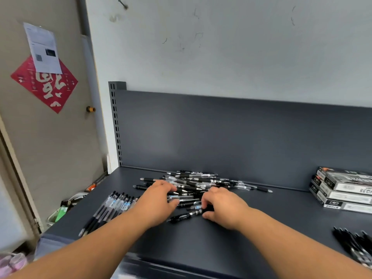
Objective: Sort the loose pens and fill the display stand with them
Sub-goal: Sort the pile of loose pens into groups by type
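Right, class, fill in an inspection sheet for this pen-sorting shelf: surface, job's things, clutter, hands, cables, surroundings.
Surface: dark grey shelf, back panel behind.
Job's things: loose pens heaped mid-shelf; sorted row at left; another bunch at right edge.
Clutter: stacked boxes far right.
Hands: left hand lies on the heap, grip unclear; right hand fingers curl round loose pens at its near edge.
Cables: nothing seen.
Surroundings: door with red paper diamond and printed sheet; marked white wall.
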{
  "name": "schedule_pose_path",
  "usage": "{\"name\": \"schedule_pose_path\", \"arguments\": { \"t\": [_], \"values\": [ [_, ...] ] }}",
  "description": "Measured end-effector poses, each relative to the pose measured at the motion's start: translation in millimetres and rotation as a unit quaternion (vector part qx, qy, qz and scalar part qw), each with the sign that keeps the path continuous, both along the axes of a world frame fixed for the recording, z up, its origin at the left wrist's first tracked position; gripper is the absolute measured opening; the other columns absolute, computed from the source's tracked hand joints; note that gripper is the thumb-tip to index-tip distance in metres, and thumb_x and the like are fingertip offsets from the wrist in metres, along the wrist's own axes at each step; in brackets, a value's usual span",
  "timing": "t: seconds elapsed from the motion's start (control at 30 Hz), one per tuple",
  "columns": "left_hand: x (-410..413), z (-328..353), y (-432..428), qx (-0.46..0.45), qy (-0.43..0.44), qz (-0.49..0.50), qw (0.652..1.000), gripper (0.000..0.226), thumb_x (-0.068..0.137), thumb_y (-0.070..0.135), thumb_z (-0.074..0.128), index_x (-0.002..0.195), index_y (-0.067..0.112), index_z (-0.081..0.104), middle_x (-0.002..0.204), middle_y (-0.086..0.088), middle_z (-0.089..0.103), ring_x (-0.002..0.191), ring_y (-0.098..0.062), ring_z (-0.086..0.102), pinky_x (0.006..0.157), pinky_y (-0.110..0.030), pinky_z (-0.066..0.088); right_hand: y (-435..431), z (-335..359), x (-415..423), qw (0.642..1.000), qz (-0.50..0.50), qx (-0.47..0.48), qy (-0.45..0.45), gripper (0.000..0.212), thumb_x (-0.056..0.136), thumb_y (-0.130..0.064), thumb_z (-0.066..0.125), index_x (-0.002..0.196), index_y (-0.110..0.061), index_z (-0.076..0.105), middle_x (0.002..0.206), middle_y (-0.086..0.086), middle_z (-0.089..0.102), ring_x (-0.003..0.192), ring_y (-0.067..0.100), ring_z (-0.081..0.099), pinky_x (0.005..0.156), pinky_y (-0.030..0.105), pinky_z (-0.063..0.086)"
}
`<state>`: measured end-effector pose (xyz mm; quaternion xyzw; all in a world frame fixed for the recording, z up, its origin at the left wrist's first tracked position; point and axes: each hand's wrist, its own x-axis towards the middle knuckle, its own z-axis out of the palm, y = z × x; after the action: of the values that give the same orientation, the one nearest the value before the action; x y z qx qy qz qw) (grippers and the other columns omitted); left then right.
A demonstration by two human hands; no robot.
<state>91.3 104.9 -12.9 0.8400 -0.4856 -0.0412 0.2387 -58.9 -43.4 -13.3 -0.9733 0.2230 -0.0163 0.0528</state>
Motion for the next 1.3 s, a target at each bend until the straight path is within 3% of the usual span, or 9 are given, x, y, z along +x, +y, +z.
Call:
{"name": "schedule_pose_path", "arguments": {
  "t": [0.1,0.37,0.47,0.6,0.67,0.77,0.83,0.97,1.3],
  "values": [
    [-0.8,-0.3,-2.5,0.003,0.003,0.003,1.000,0.044,0.090,0.039,0.060,0.131,0.026,0.052,0.138,0.008,0.043,0.125,-0.008,0.045,0.108,-0.020,0.031,-3.2,-0.5,-1.5,1.000,0.018,0.008,-0.002,0.022,0.090,-0.038,0.060,0.111,-0.032,0.059,0.110,-0.009,0.049,0.113,0.015,0.048,0.094,0.030,0.041],
    [4.9,0.0,-2.4,0.008,0.006,0.005,1.000,0.045,0.089,0.041,0.060,0.131,0.028,0.051,0.140,0.009,0.041,0.126,-0.009,0.044,0.106,-0.021,0.032,-9.0,-4.0,-3.3,0.999,0.033,0.016,-0.002,0.017,0.092,-0.039,0.057,0.106,-0.033,0.063,0.115,-0.009,0.047,0.109,0.014,0.048,0.090,0.030,0.043],
    [10.7,2.7,-1.8,-0.010,0.002,0.016,1.000,0.045,0.089,0.046,0.058,0.130,0.028,0.051,0.139,0.009,0.042,0.125,-0.009,0.045,0.104,-0.022,0.032,-10.8,0.1,2.1,0.997,0.012,0.054,-0.048,0.012,0.092,-0.036,0.058,0.100,-0.029,0.064,0.110,-0.008,0.053,0.103,0.012,0.053,0.092,0.028,0.043],
    [15.9,12.1,-4.2,-0.056,0.018,0.045,0.997,0.056,0.090,0.052,0.053,0.137,0.023,0.046,0.141,0.003,0.045,0.129,-0.013,0.044,0.106,-0.024,0.032,-5.7,10.3,14.4,0.976,-0.047,0.143,-0.156,0.004,0.092,-0.032,0.060,0.090,-0.031,0.058,0.091,-0.014,0.060,0.075,-0.001,0.051,0.066,0.010,0.038],
    [14.6,17.5,-6.3,-0.062,0.033,0.045,0.997,0.049,0.090,0.053,0.052,0.129,0.023,0.054,0.130,0.003,0.053,0.123,-0.015,0.049,0.099,-0.024,0.037,2.8,11.8,25.0,0.965,-0.044,0.186,-0.180,0.002,0.092,-0.030,0.061,0.091,-0.029,0.060,0.084,-0.016,0.059,0.068,-0.005,0.049,0.059,0.005,0.034],
    [16.2,22.7,-8.0,-0.100,0.114,0.046,0.987,0.025,0.090,0.048,0.056,0.091,0.025,0.064,0.087,0.009,0.064,0.091,-0.015,0.060,0.069,-0.024,0.042,15.9,10.3,40.0,0.959,-0.022,0.214,-0.185,0.002,0.091,-0.030,0.063,0.093,-0.029,0.063,0.080,-0.016,0.059,0.064,-0.006,0.049,0.061,0.007,0.036],
    [23.5,24.3,-7.5,-0.143,0.193,0.057,0.969,0.021,0.091,0.041,0.059,0.085,0.022,0.066,0.080,0.006,0.068,0.082,-0.016,0.062,0.068,-0.026,0.044,20.0,7.8,45.3,0.970,-0.004,0.186,-0.158,0.011,0.091,-0.031,0.064,0.100,-0.027,0.068,0.086,-0.014,0.063,0.070,-0.004,0.052,0.067,0.011,0.040],
    [39.2,28.6,-4.0,-0.218,0.257,0.060,0.940,0.011,0.093,0.031,0.058,0.087,0.025,0.066,0.082,0.003,0.073,0.081,-0.016,0.066,0.077,-0.034,0.050,18.9,1.9,47.2,0.999,0.013,0.028,-0.032,0.029,0.091,-0.035,0.060,0.119,-0.028,0.060,0.121,-0.005,0.057,0.114,0.015,0.050,0.096,0.030,0.043],
    [35.2,23.2,-11.6,-0.219,0.249,-0.019,0.943,0.008,0.094,0.024,0.057,0.091,0.027,0.064,0.072,0.008,0.068,0.064,0.001,0.059,0.068,-0.022,0.043,16.4,2.1,45.8,0.995,0.066,-0.058,0.040,0.037,0.094,-0.020,0.049,0.129,-0.031,0.053,0.130,-0.002,0.049,0.124,0.022,0.042,0.102,0.035,0.036]
  ]
}}
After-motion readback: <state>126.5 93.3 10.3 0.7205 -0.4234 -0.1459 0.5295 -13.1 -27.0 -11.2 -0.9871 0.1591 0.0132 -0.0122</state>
